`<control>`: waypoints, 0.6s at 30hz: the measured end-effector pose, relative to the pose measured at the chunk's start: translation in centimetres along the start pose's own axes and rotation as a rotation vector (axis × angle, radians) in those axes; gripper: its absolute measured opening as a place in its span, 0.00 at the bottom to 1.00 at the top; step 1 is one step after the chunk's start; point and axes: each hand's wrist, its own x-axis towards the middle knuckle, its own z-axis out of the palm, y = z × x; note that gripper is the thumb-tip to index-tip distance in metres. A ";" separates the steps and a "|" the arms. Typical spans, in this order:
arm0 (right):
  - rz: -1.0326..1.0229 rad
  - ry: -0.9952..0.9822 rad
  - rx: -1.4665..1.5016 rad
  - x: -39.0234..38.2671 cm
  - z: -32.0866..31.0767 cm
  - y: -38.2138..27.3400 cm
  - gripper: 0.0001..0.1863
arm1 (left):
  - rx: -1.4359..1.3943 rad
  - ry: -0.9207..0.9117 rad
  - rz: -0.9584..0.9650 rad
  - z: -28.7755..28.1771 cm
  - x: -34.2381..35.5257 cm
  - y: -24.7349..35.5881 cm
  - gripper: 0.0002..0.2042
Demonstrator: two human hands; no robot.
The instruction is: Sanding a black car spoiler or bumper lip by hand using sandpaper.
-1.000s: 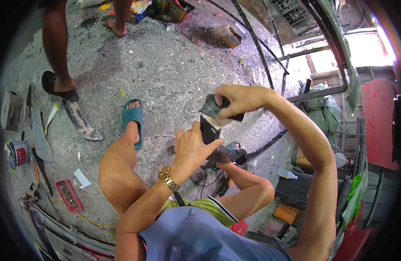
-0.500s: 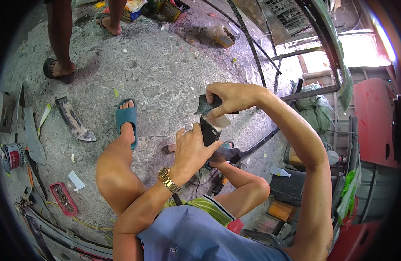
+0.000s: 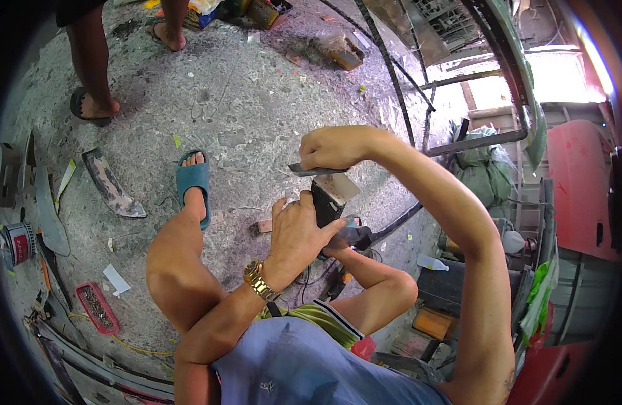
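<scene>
Glossy metal watch [image 3: 260, 279], smooth black part [image 3: 324, 205], rough concrete floor [image 3: 257, 101].

Black part [image 3: 327, 204], centre: partly covered by your left hand [image 3: 301, 233]. Dark flat piece [image 3: 307, 170], centre: largely hidden under your right hand [image 3: 332, 147]. Co-worker [image 3: 90, 61], upper left: cut off above the legs by the top edge. Your right slipper [image 3: 353, 221]: mostly hidden.

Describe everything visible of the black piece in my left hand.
The black piece looks smooth and hard, with a pale beige area at its upper end. Your left hand grips it at a tilt, fingers and thumb on opposite sides, partly hiding it. Just above is a dark pad in your right hand; contact unclear.
</scene>
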 end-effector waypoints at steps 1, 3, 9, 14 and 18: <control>0.121 -0.064 -0.022 0.2 0.1 0.1 0.18 | -0.006 -0.037 -0.005 0.0 -0.1 0.0 0.32; 0.229 -0.148 -0.007 0.3 0.0 0.1 0.19 | 0.012 -0.006 0.012 0.0 -0.2 0.0 0.33; 0.276 -0.110 0.055 -0.6 -0.8 -0.5 0.18 | 0.009 0.007 0.033 0.1 0.1 -0.1 0.33; 0.185 -0.139 0.034 0.0 -0.4 -1.4 0.19 | -0.026 0.026 0.040 0.0 0.1 -0.2 0.33; 0.278 -0.113 -0.042 0.3 -0.5 -1.7 0.18 | 0.005 -0.035 0.013 -0.1 0.3 -0.2 0.32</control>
